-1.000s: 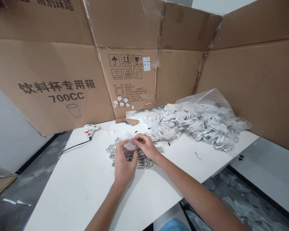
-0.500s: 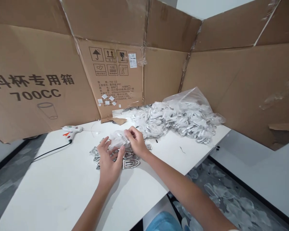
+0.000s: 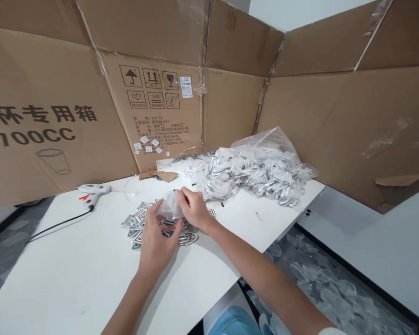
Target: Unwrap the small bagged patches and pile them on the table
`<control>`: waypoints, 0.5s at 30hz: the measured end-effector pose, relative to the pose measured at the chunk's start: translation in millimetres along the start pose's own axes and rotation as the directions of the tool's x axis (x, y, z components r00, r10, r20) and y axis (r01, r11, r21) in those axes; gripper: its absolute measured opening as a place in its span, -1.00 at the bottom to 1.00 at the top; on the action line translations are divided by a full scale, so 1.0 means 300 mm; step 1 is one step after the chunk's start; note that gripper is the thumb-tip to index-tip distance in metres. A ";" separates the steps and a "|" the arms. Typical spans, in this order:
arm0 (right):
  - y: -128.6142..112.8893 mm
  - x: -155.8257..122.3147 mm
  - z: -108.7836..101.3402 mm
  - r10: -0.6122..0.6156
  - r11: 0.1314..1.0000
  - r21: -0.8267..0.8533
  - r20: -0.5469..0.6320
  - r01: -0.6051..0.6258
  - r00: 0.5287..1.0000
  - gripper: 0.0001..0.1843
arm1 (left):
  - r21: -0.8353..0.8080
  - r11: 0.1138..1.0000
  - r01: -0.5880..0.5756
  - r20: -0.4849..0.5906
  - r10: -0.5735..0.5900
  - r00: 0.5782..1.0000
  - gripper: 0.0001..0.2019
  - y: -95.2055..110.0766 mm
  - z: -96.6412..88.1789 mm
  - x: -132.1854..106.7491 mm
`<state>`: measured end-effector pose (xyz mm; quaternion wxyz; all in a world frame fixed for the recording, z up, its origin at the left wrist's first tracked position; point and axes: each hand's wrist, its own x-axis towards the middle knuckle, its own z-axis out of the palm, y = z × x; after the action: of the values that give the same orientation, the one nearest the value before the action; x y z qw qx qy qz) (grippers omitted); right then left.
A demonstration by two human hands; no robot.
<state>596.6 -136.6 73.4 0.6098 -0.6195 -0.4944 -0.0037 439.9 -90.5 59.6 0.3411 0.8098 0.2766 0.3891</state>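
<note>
A small clear plastic bag (image 3: 169,206), crumpled, is between my two hands over a pile of flat silver-and-black ornamental pieces (image 3: 136,225). My left hand (image 3: 159,239) curves around the bag's left side, thumb and fingers apart, fingertips at its edge. From the right, my right hand (image 3: 194,207) pinches the bag's upper edge between thumb and bent fingers. What the bag contains is too blurred to make out. Some of the pieces under my hands are hidden, and others show in the gap between my left thumb and fingers.
Behind the hands lies a big heap of small plastic-wrapped pieces (image 3: 244,174), with a large clear bag (image 3: 272,139) at its back. A white glue gun (image 3: 95,193) with a black cord rests at left. Cardboard walls (image 3: 233,102) enclose the white table (image 3: 91,279). Plastic bags (image 3: 335,288) litter the floor.
The view has shifted slightly, so everything sits a little further left. My right fingers have curled tighter at the bag's top, and the bag looks more bunched.
</note>
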 end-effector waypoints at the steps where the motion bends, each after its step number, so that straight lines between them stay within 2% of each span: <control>1: 0.000 0.000 0.001 0.010 1.000 0.004 0.000 -0.010 1.000 -0.44 | 0.014 0.999 -0.032 0.000 0.032 0.999 -0.33 -0.003 0.001 0.001; 3: 0.002 0.001 0.003 0.060 0.997 0.040 -0.015 -0.059 0.998 -0.36 | 0.034 0.994 -0.106 0.009 0.106 0.994 -0.44 -0.011 0.003 0.003; 7: 0.013 0.006 0.015 0.130 0.953 0.256 0.135 -0.161 0.982 -0.25 | 0.130 0.955 -0.265 0.031 0.263 0.964 -0.59 -0.018 0.003 0.005; 9: 0.014 0.009 0.024 0.173 0.895 0.386 0.165 -0.225 0.971 -0.26 | 0.166 0.942 -0.290 0.017 0.292 0.956 -0.65 -0.013 -0.001 0.006; 11: 0.008 0.010 0.028 0.200 0.823 0.488 0.232 -0.292 0.952 -0.33 | 0.183 0.949 -0.256 -0.032 0.266 0.964 -0.69 -0.004 -0.007 0.007; 13: -0.005 0.010 0.023 0.167 0.777 0.544 0.306 -0.316 0.937 -0.44 | 0.187 0.965 -0.183 -0.121 0.208 0.971 -0.72 0.007 -0.017 0.008; 15: -0.021 0.007 0.012 0.087 0.804 0.536 0.320 -0.256 0.944 -0.56 | 0.149 0.986 -0.080 -0.229 0.113 0.967 -0.72 0.015 -0.027 0.010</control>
<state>591.6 -134.2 78.5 0.6886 -0.4450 -0.4950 0.2876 435.7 -88.5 68.3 0.2291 0.7919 0.3017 0.4789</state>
